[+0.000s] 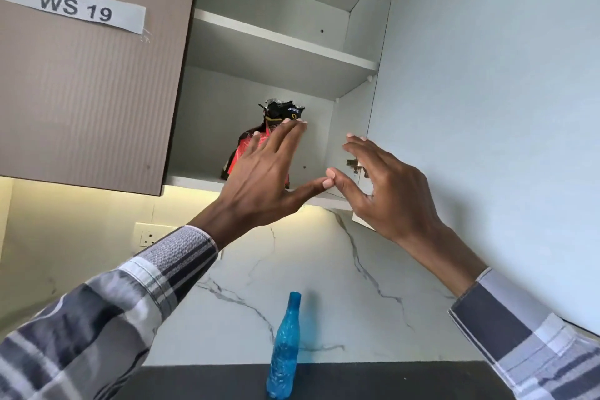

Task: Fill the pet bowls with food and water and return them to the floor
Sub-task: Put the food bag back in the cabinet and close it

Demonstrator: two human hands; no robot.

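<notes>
my left hand is up at the open wall cupboard, fingers spread flat, palm toward the food bag. fingertips sit at the bag's crumpled top but i can't tell if they touch it; nothing gripped yet. right hand is raised beside it, also loose and holding nothing, fingers half curled, thumb tip nearly meeting my left thumb.

the bag stands upright on the bottom shelf, long axis vertical, top scrunched shut, black w/ red lower down. it's straight behind my left hand, so left is clearly nearer; right hand is off to the bag's right side, closer to the door hinge. probably left takes the neck, right comes in to steady the body, then pull toward me & down.

below on the dark counter a blue bottle stands upright, no cap visible, prob for the water part. bowls not in view. task looks early, nothing filled afaict.
</notes>
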